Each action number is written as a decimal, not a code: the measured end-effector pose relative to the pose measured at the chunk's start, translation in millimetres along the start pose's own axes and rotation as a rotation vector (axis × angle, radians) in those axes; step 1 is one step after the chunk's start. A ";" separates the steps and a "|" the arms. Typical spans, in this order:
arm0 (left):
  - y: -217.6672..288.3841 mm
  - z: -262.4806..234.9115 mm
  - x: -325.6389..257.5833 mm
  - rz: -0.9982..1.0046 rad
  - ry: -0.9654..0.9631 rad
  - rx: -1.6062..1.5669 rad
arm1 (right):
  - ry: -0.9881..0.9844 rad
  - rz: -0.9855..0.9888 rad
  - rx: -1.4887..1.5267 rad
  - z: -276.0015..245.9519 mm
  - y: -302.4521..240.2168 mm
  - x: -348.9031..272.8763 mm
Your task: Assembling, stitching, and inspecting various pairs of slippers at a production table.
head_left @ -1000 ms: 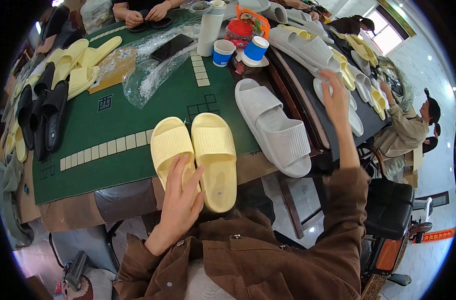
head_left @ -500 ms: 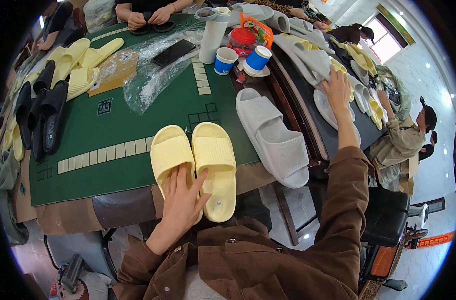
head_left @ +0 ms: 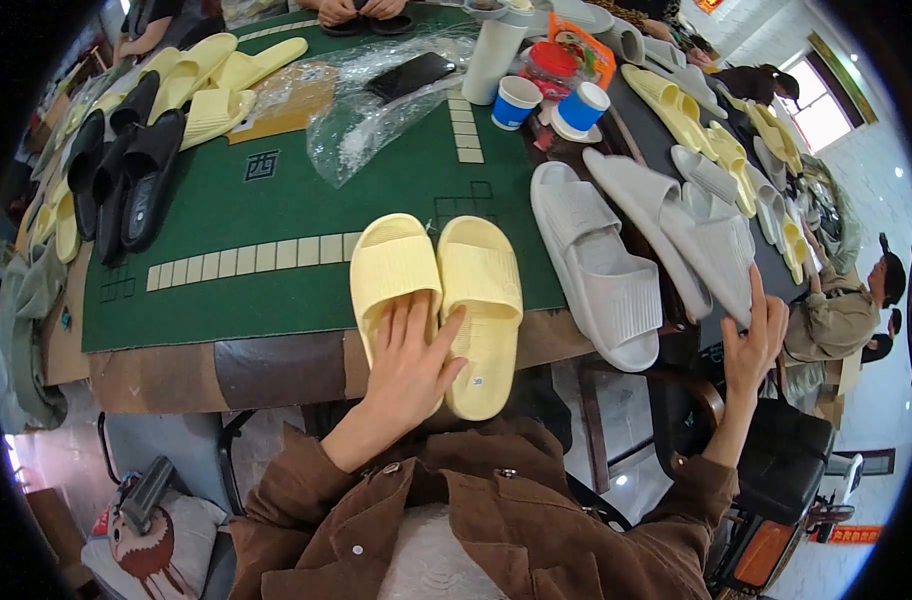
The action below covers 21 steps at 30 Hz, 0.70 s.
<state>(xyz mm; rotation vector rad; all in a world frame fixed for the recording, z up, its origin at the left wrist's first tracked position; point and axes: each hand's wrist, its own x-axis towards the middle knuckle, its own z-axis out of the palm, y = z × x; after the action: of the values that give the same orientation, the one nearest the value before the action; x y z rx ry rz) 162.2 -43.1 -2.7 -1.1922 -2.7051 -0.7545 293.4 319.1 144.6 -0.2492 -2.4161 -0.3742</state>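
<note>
Two pale yellow slide slippers (head_left: 481, 320) lie side by side at the table's near edge, their heels over it. My left hand (head_left: 408, 355) rests on the left slipper, fingers stretched and spread, tips at its strap. The index finger and thumb reach toward the right slipper. My right hand (head_left: 756, 335) grips the heel end of a grey slipper (head_left: 711, 235), thumb and index finger on either side. Another grey slipper (head_left: 636, 205) lies against it. To their left, a pair of grey slippers (head_left: 601, 270) sits nested together at the table edge.
Yellow slippers (head_left: 666, 105) and grey ones line the dark surface at right. Black slippers (head_left: 154, 175) and yellow ones pile up at left. Paper cups (head_left: 516, 103), a white flask (head_left: 494, 60), a phone (head_left: 411, 75) and clear plastic (head_left: 351, 140) lie farther back. Other people work around.
My right hand has drawn grey slippers from the row at right nearer to me. My left hand stays on the yellow slippers. The whole view has shifted.
</note>
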 end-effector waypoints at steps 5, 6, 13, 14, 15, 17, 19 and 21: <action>10.5 3.4 2.0 -0.028 0.021 0.027 | -0.165 -0.100 -0.127 -2.0 -21.7 -1.9; 13.2 4.6 5.2 -0.030 0.020 0.013 | -0.165 -0.094 -0.140 1.3 -25.4 -0.6; 11.9 13.1 -0.8 -0.051 0.014 0.023 | -0.319 -0.059 -0.034 16.5 -43.1 15.3; 12.3 12.1 -0.8 -0.053 0.015 0.021 | -0.320 -0.062 -0.035 10.4 -45.2 15.9; 12.3 10.2 -0.5 -0.049 0.017 0.022 | -0.302 -0.067 -0.049 3.8 -47.7 15.7; 8.8 7.1 -2.8 -0.069 0.019 0.040 | -0.281 -0.085 -0.037 -4.8 -61.5 19.4; 5.4 5.1 -5.2 -0.043 0.038 0.033 | -0.176 -0.147 0.035 -13.5 -87.6 25.4; -1.3 1.6 -12.8 -0.074 0.084 0.051 | -0.234 -0.228 0.351 -4.8 -118.1 26.6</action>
<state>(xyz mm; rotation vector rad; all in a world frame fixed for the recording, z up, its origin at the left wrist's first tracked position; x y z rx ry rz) 170.3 -51.7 -8.1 -1.0307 -2.6960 -0.7219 243.8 208.6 141.6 0.1479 -2.6963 -0.0141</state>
